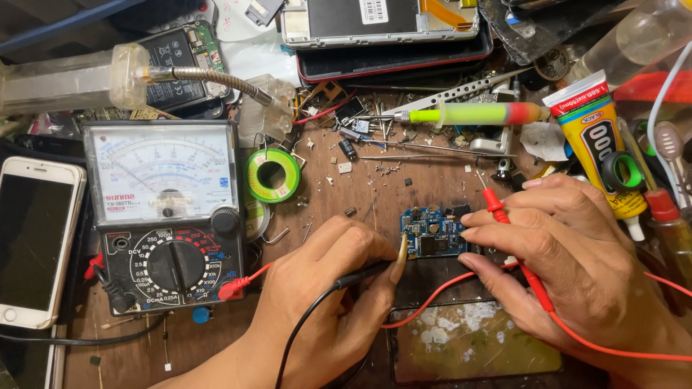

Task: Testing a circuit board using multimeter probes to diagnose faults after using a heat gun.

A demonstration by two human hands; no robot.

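Observation:
A small blue circuit board lies on the wooden bench at centre. My left hand pinches a black test probe whose brass tip touches the board's left edge. My right hand grips a red test probe, its red tip pointing up and away from the board, while its fingertips rest on the board's right edge. Both leads run to an analogue multimeter with a needle dial and a black rotary knob, at the left.
A white phone lies face up at far left. A green solder spool, a green syringe, a yellow glue tube, stacked phone parts and loose screws crowd the back. A scratched dark panel lies near me.

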